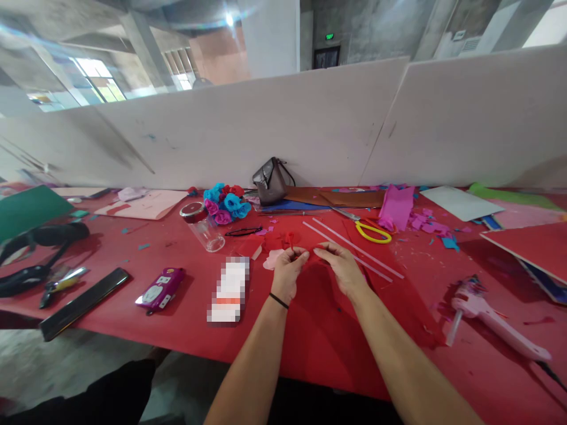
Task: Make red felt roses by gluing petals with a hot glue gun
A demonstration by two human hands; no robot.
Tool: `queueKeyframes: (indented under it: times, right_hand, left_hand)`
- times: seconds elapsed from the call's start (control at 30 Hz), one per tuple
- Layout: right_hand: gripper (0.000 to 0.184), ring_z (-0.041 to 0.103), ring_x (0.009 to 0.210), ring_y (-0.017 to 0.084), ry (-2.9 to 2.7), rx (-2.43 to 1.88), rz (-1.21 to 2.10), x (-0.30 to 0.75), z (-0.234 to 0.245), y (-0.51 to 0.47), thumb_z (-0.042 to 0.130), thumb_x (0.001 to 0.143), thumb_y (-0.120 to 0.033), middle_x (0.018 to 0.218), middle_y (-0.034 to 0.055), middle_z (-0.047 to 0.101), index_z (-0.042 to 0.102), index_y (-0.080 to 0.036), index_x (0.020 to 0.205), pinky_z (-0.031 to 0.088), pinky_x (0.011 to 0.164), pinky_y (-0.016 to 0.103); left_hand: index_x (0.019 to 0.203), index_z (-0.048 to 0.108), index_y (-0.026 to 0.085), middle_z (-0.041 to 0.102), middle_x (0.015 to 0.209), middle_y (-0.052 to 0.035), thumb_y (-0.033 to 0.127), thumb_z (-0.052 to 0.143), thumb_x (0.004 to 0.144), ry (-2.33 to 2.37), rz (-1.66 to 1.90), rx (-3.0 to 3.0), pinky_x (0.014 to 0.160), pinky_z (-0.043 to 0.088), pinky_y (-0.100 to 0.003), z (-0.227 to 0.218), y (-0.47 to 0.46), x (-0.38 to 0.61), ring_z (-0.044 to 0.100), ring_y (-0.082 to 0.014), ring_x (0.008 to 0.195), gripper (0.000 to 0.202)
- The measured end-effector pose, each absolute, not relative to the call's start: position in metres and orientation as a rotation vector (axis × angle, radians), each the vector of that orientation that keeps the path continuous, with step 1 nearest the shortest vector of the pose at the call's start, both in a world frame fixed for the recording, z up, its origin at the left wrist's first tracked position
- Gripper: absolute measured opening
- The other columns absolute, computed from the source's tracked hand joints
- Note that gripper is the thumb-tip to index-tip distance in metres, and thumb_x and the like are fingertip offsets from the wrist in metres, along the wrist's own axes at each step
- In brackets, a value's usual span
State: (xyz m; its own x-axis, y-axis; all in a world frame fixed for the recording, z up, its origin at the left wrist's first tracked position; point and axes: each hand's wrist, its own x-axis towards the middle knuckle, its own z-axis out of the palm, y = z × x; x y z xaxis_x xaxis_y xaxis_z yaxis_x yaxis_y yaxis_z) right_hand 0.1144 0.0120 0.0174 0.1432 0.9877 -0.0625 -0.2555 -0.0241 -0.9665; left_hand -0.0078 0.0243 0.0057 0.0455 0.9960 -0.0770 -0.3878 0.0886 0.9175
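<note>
My left hand (287,271) is closed in a pinch above the red tabletop, with a dark band round its wrist. Close beside it, my right hand (340,265) also pinches, thumb against fingers. Whatever sits between the fingertips is too small, and too close to the red of the table, to make out. Pale pink paper pieces (271,260) lie just left of my left hand. Beyond my right hand, two clear glue sticks (376,268) lie slantwise on the table. Scissors with yellow handles (373,232) rest farther back.
Blue, pink and red paper flowers (228,202) lie by a clear jar (206,230). At the right is a pink glue gun (500,324). A purple device (160,289) and a long black case (84,304) lie left. A grey bag (271,183) leans against the white partition (332,124).
</note>
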Motion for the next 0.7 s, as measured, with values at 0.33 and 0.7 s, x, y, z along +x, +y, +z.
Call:
queueKeyframes:
  times: [0.33,0.7]
  right_hand:
    - [0.028,0.052,0.054,0.011,-0.6,-1.089,1.113,0.1156,0.0131,0.0175,0.081,0.05,-0.039,0.059,-0.0033,0.062,0.069,-0.019,0.066,0.045,0.058,0.027]
    - [0.025,0.059,0.06,0.013,-0.811,-1.087,1.093,0.1119,0.0208,0.0122,0.073,0.063,-0.04,0.069,-0.0003,0.069,0.071,-0.019,0.076,0.049,0.065,0.028]
  left_hand:
    - [0.075,0.057,0.016,0.053,0.067,0.003,0.044,0.074,0.064,0.815,1.327,0.818,0.045,0.027,-0.018,0.0134,0.021,-0.0063,0.035,-0.0022,0.046,0.035]
    - [0.091,0.058,0.017,0.055,0.057,0.0033,0.031,0.076,0.062,0.767,1.213,0.821,0.049,0.029,-0.019,0.0116,0.021,-0.0074,0.043,-0.0065,0.05,0.037]
